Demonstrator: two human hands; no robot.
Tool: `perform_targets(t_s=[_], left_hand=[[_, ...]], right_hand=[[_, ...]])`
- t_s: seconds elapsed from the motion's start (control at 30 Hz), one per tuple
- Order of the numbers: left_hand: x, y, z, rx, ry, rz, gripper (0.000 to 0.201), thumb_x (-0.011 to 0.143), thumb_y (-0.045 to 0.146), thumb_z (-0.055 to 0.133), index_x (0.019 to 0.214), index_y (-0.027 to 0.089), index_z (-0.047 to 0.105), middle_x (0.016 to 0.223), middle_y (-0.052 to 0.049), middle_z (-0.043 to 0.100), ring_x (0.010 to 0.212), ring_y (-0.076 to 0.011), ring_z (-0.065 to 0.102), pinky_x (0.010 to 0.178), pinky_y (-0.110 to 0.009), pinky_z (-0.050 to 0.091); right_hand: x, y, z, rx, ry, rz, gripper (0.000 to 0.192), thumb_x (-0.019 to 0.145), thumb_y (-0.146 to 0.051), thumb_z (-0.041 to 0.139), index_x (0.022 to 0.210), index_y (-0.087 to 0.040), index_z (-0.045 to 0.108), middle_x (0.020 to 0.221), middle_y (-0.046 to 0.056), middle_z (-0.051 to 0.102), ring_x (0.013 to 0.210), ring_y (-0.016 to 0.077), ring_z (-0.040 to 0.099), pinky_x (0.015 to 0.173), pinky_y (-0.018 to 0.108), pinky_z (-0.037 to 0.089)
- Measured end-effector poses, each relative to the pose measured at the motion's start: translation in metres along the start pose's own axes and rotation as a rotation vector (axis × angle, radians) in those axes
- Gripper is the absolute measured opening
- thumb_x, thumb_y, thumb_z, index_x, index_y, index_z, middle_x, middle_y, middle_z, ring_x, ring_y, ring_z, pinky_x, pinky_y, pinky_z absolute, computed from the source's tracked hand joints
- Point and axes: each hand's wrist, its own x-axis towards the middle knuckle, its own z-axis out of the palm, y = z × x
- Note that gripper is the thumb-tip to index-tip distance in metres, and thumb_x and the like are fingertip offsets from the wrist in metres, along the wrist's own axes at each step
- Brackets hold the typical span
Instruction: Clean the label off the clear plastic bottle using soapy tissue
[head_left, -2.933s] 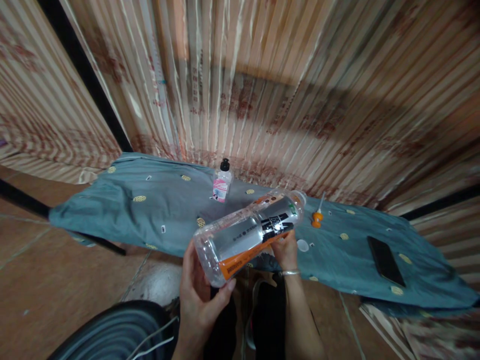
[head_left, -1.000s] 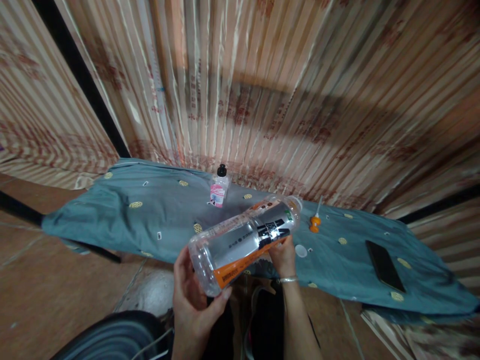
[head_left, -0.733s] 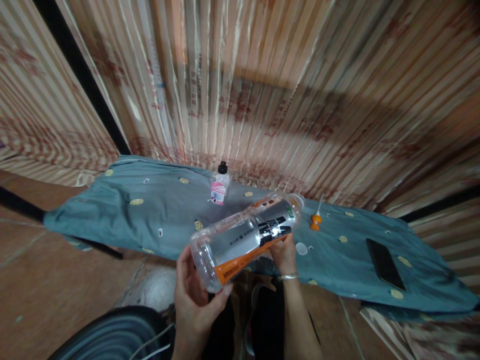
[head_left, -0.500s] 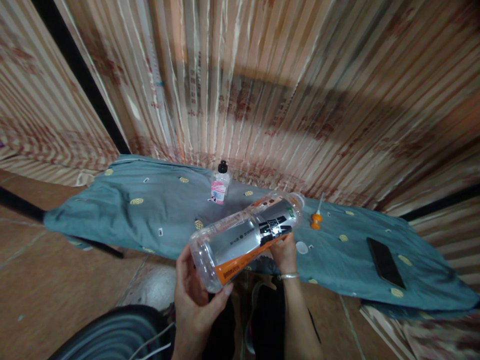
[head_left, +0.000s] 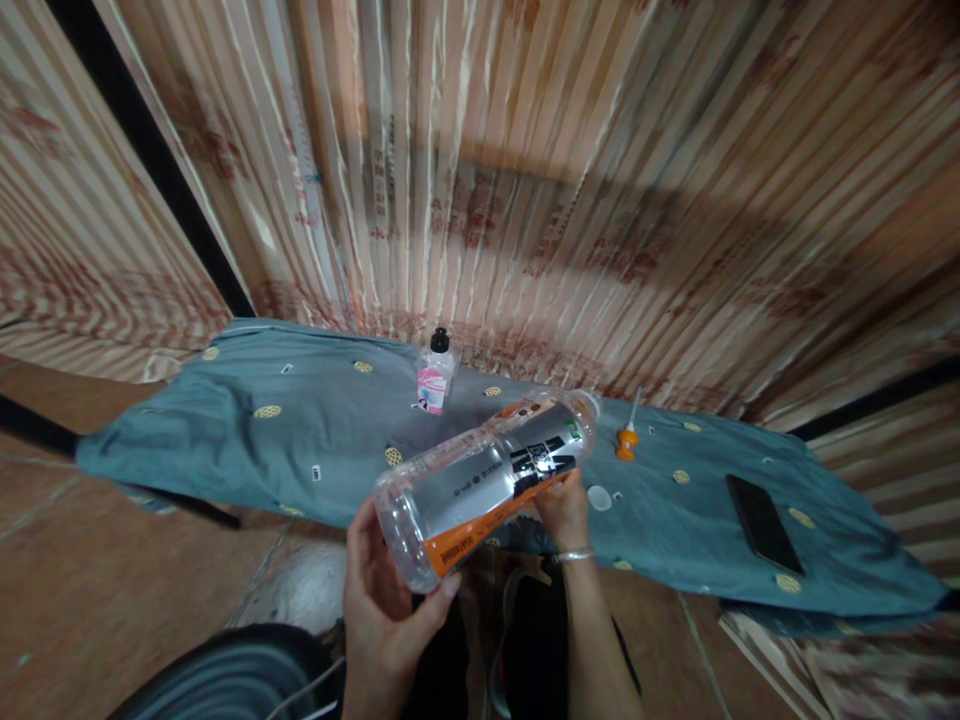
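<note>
- Large clear bottle [head_left: 486, 476] held nearly on its side above the near edge of the cloth-covered bench [head_left: 315, 430], neck tilted up and away.
- Left hand [head_left: 382, 590] cupped under the base, grip closed around it, bearing the weight.
- Right hand [head_left: 564, 510] closed on the underside near the neck, steadying the tilt.
- Transparent ribbed plastic, silver, black and orange label; mouth apparently uncapped, small white cap [head_left: 598, 497] lying just beside on the cloth.
</note>
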Motion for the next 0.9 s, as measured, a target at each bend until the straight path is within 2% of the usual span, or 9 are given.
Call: perform_targets(t_s=[0.13, 0.3, 0.43, 0.6, 0.9], left_hand=[[-0.0003, 0.0003, -0.0001, 0.040, -0.005, 0.014, 0.082, 0.059, 0.035, 0.103, 0.133, 0.026, 0.069, 0.144, -0.010, 0.070, 0.116, -0.0310, 0.077, 0.093, -0.035, 0.066], [-0.0008, 0.0007, 0.0003, 0.047, -0.015, 0.020, 0.082, 0.061, 0.036, 0.102, 0.135, 0.025, 0.066, 0.135, -0.009, 0.074, 0.116, -0.0298, 0.077, 0.094, -0.034, 0.065], [-0.0006, 0.0007, 0.0005, 0.041, -0.011, 0.024, 0.081, 0.060, 0.036, 0.102, 0.133, 0.024, 0.068, 0.133, -0.011, 0.075, 0.119, -0.0309, 0.076, 0.096, -0.035, 0.064], [-0.0013, 0.0007, 0.0002, 0.052, -0.014, 0.009, 0.081, 0.062, 0.037, 0.101, 0.135, 0.025, 0.067, 0.139, -0.011, 0.072, 0.118, -0.0305, 0.076, 0.095, -0.035, 0.064], [0.0002, 0.0012, -0.0026, 0.078, -0.038, 0.002, 0.081, 0.062, 0.039, 0.101, 0.135, 0.027, 0.067, 0.145, -0.010, 0.068, 0.121, -0.0320, 0.074, 0.097, -0.037, 0.063]], right_hand=[[-0.0002, 0.0007, 0.0014, 0.009, 0.014, 0.003, 0.055, 0.066, -0.040, 0.079, 0.114, -0.020, 0.060, 0.100, 0.016, 0.082, 0.098, 0.0352, 0.080, 0.078, 0.037, 0.060], [0.0012, 0.0035, 0.0028, 0.029, 0.036, -0.031, 0.048, 0.067, -0.040, 0.079, 0.107, -0.024, 0.059, 0.096, 0.014, 0.082, 0.091, 0.0354, 0.079, 0.073, 0.038, 0.060], [0.0012, 0.0037, 0.0025, 0.002, 0.037, -0.020, 0.050, 0.067, -0.042, 0.079, 0.108, -0.022, 0.060, 0.100, 0.017, 0.081, 0.095, 0.0378, 0.079, 0.075, 0.039, 0.060], [0.0006, 0.0028, 0.0024, -0.001, 0.011, -0.007, 0.054, 0.069, -0.042, 0.077, 0.114, -0.017, 0.061, 0.101, 0.019, 0.081, 0.097, 0.0384, 0.079, 0.076, 0.040, 0.059], [0.0007, 0.0029, 0.0030, -0.021, 0.060, -0.029, 0.048, 0.068, -0.044, 0.078, 0.106, -0.022, 0.060, 0.095, 0.016, 0.080, 0.092, 0.0378, 0.078, 0.072, 0.040, 0.058]])
